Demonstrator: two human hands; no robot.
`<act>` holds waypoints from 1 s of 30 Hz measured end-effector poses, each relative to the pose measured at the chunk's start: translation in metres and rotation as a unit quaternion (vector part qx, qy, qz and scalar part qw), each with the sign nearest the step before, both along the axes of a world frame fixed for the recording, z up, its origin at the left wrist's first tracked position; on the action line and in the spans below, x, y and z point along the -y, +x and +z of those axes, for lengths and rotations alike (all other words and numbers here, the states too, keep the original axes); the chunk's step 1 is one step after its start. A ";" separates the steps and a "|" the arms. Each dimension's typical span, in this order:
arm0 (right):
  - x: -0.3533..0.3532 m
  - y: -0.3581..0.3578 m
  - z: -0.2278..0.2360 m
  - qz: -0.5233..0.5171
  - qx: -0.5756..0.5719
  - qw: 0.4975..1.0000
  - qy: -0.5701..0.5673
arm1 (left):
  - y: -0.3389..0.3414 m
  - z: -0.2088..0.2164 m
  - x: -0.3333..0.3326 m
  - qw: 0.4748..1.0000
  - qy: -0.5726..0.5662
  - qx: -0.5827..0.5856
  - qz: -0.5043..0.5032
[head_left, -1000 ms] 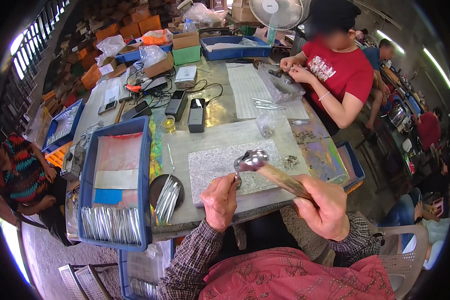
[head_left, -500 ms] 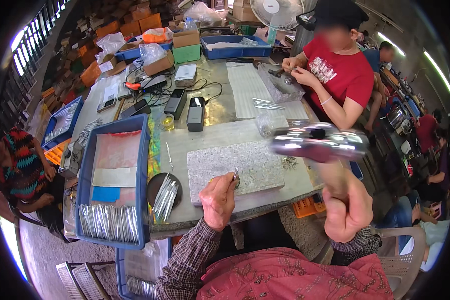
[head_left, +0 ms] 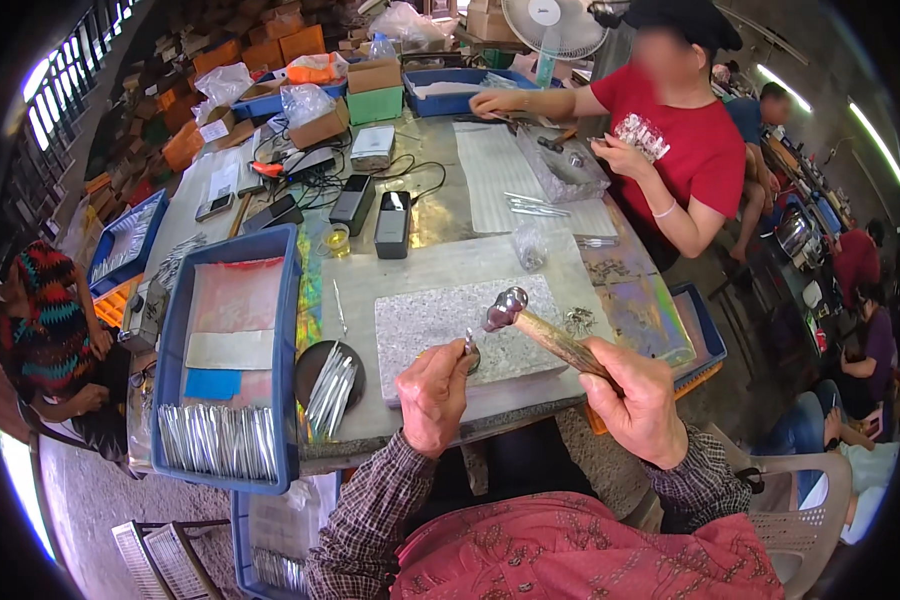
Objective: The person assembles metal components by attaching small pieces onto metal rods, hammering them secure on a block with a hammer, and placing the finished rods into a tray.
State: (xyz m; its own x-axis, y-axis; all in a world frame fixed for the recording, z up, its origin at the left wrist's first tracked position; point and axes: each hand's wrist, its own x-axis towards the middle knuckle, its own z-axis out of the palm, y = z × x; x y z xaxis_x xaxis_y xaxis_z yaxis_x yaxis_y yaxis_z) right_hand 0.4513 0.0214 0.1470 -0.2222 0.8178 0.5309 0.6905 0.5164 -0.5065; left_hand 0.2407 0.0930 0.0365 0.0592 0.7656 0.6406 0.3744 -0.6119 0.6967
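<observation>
Left hand is pinching a small metal piece; right fist is gripping a wood-handled hammer. Misaimed blow: could be bruising the nearby left hand.

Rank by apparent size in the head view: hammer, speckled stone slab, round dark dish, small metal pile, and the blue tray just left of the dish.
1. Blue tray
2. Speckled stone slab
3. Hammer and round dark dish: unsure, since the hammer is held nearer the camera
4. Small metal pile
</observation>
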 end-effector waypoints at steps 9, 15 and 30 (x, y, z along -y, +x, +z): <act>-0.008 0.009 -0.022 -0.020 -0.008 1.000 -0.017 | 0.000 0.005 -0.002 0.999 -0.013 0.031 -0.019; -0.008 0.011 -0.035 -0.012 -0.020 1.000 0.006 | -0.006 0.002 0.005 0.999 0.010 -0.042 -0.004; -0.014 0.011 -0.053 -0.033 -0.023 0.999 0.002 | -0.010 0.010 0.001 0.999 -0.010 -0.037 -0.015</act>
State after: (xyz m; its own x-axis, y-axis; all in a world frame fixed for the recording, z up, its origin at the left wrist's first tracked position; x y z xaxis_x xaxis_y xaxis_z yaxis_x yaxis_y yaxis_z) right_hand 0.4623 0.0352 0.0935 -0.1434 0.8276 0.5427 0.6997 0.4726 -0.5357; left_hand 0.2308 0.0915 0.0468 0.1288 0.7751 0.6185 0.4078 -0.6099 0.6795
